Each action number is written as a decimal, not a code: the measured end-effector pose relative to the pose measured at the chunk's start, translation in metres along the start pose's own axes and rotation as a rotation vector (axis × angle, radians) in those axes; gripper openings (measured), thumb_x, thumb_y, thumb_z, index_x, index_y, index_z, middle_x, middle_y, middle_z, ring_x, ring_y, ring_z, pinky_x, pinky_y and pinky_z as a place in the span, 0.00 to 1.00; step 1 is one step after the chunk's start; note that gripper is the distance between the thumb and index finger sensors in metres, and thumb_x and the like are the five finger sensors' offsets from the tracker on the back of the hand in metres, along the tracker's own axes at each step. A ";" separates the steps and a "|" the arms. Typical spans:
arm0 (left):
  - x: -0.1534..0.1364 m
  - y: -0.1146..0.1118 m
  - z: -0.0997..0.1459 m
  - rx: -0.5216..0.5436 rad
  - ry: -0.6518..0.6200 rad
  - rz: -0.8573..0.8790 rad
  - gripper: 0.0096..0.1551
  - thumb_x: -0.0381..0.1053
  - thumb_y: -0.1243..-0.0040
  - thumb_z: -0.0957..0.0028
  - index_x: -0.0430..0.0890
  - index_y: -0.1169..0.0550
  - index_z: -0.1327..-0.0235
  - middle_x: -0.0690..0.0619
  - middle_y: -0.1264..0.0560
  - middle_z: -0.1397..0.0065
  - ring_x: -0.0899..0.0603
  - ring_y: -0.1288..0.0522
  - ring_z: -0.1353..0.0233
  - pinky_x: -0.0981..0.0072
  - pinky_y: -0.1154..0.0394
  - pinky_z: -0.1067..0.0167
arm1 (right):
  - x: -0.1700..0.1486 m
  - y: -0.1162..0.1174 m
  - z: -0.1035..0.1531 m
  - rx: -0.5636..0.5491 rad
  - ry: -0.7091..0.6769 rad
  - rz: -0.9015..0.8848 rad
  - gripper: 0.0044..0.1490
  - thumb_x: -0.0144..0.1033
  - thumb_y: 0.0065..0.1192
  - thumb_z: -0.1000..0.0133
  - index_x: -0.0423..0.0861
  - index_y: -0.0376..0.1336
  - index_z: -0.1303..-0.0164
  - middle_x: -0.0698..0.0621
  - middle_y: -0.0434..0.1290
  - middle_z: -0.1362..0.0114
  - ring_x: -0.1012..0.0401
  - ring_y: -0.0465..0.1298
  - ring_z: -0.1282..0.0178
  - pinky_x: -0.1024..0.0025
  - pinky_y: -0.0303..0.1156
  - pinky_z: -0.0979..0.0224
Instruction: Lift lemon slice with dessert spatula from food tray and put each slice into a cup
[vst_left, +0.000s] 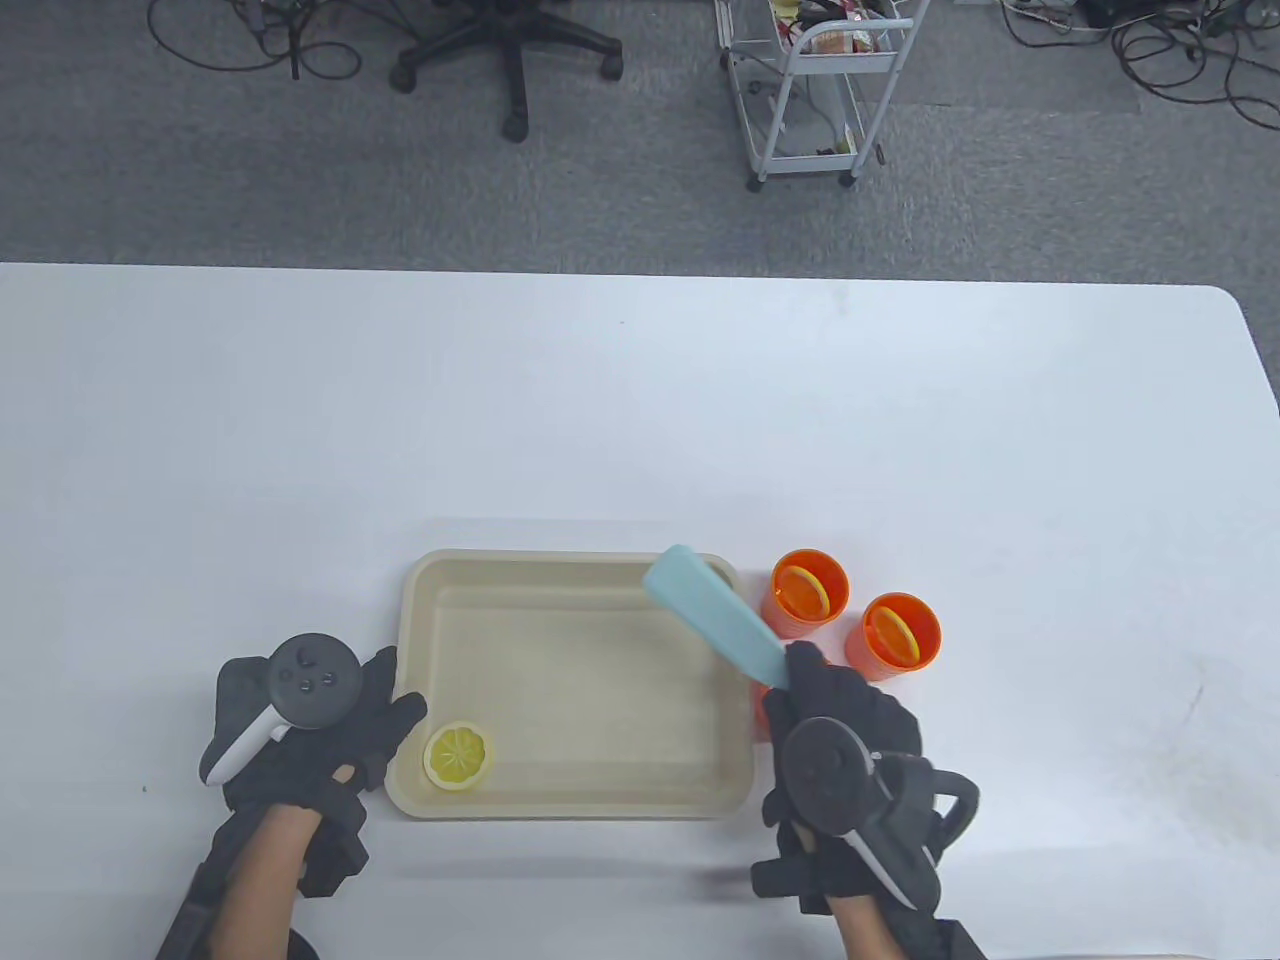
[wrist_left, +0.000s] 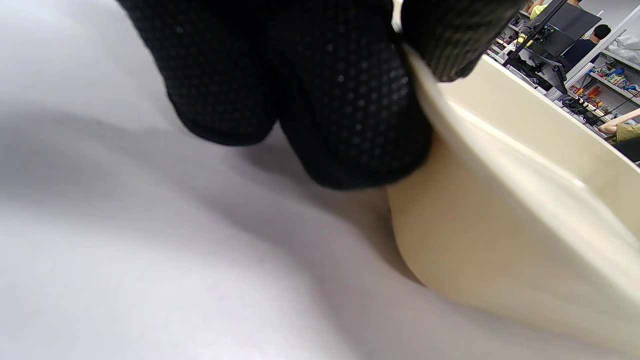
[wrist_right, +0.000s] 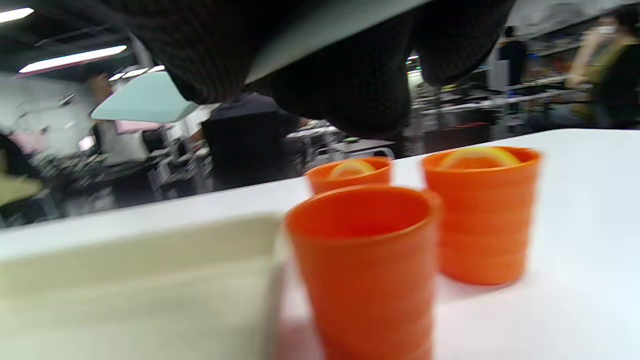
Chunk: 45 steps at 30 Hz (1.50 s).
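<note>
The last lemon slice lies flat in the near-left corner of the food tray, close against the wall there. It looks thin, light and fairly stiff, probably a smooth plastic piece, so it should slide readily and could skate ahead of a blade instead of riding up on it. Judging by that, the best way is to slip the flat edge under its rim and let the corner walls stop it from running away.

The right hand has its fingers curled round the handle of the dessert spatula, whose pale blue blade is raised over the tray's far-right part with nothing on it. The left hand rests at the tray's left wall; the left wrist view shows its fingers against the rim, apparently steadying it, though how firmly cannot be told.

3 orange cups stand just right of the tray. 2 each hold a slice already. The 3rd cup, nearest the tray and seemingly empty in the right wrist view, is mostly hidden behind the right hand from above. It stands close to the other 2, so a tilted slice could clip a neighbouring rim
</note>
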<state>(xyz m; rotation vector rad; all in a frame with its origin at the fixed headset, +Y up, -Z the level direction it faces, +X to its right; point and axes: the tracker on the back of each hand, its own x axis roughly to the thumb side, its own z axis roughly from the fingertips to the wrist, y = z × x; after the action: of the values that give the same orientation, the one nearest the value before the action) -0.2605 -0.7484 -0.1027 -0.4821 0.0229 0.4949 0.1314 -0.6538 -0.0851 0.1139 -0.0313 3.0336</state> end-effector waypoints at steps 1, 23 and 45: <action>0.000 0.000 0.000 0.001 0.000 -0.001 0.43 0.59 0.42 0.36 0.35 0.39 0.17 0.53 0.16 0.47 0.57 0.12 0.59 0.57 0.15 0.47 | 0.013 0.006 0.000 0.056 -0.054 0.018 0.35 0.45 0.66 0.39 0.47 0.61 0.23 0.47 0.75 0.34 0.57 0.81 0.45 0.44 0.67 0.24; 0.001 0.000 -0.001 -0.004 -0.001 -0.010 0.43 0.59 0.42 0.36 0.35 0.39 0.17 0.54 0.16 0.47 0.57 0.12 0.59 0.57 0.15 0.47 | 0.070 0.076 -0.007 0.392 -0.270 0.252 0.35 0.45 0.62 0.39 0.49 0.59 0.21 0.48 0.73 0.31 0.55 0.80 0.41 0.43 0.64 0.21; 0.002 0.000 -0.001 -0.003 0.000 -0.014 0.43 0.59 0.42 0.36 0.35 0.39 0.17 0.53 0.16 0.47 0.57 0.12 0.59 0.57 0.15 0.47 | 0.090 0.096 -0.010 0.394 -0.434 0.194 0.35 0.46 0.61 0.38 0.50 0.58 0.20 0.48 0.72 0.31 0.56 0.79 0.41 0.43 0.63 0.20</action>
<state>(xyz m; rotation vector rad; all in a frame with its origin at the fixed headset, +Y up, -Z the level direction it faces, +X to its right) -0.2587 -0.7482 -0.1036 -0.4851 0.0191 0.4809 0.0313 -0.7396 -0.0902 0.8400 0.5494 3.0918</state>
